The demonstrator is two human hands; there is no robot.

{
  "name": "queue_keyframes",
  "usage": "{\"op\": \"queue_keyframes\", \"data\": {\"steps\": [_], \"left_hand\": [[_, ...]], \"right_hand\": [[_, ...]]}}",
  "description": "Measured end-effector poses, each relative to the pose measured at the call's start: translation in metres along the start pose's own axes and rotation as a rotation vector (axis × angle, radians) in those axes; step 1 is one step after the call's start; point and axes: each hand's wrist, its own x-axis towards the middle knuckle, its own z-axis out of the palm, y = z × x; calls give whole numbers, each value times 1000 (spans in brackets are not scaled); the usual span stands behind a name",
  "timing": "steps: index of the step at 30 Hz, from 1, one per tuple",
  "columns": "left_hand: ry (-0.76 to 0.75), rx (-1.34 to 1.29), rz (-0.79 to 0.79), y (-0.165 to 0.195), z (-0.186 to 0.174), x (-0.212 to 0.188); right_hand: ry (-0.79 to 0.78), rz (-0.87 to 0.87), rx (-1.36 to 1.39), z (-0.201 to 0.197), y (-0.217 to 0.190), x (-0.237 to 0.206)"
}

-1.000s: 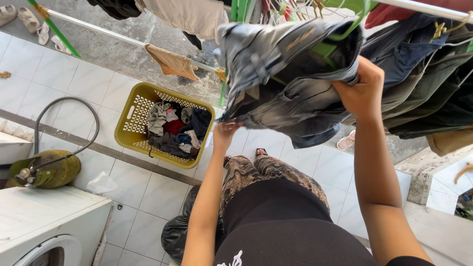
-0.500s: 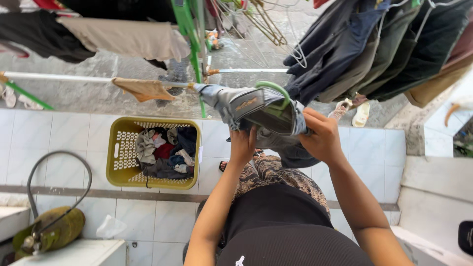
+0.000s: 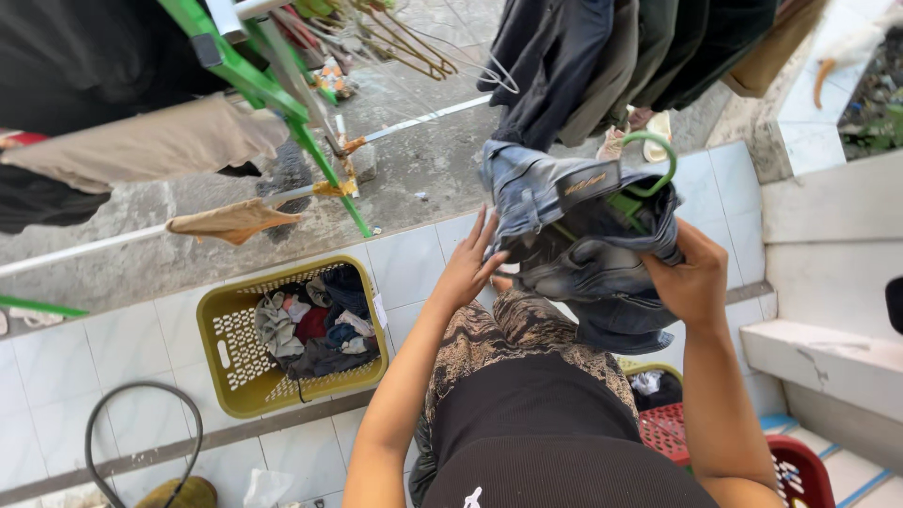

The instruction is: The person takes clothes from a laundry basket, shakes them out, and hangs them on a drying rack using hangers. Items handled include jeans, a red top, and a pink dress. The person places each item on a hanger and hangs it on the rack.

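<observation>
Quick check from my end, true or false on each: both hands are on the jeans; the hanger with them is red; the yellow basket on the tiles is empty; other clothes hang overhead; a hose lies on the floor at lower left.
1. Both hands are on the jeans. True: the left hand touches their edge and the right hand grips them.
2. The hanger is red. False: it is green.
3. The yellow basket is empty. False: it holds mixed clothes.
4. Other clothes hang overhead. True: dark garments hang on a line.
5. A hose lies at lower left. True.
</observation>
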Motion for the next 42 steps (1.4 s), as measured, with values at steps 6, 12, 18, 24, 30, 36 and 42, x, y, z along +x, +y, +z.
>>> {"op": "queue_keyframes", "data": {"steps": [6,12,18,24,30,36,42], "left_hand": [[153,-313,168,30,43,36],[169,-263,132,22,24,75],[143,-170,169,13,8,125],[196,-87,194,18,10,199],[339,35,67,30,-28,240],[352,152,-123,39,-51,267],[408,110,-271,6,-56,262]], "right_hand": [[98,36,-43,-3,21,13],[69,131,192,16,49,54],[39,156,309,39,73,117],[56,14,252,50,100,189],[23,12,247,66,116,230],[-113,-138,181,109,109,243],[-194,-62,353,148,85,245]]}}
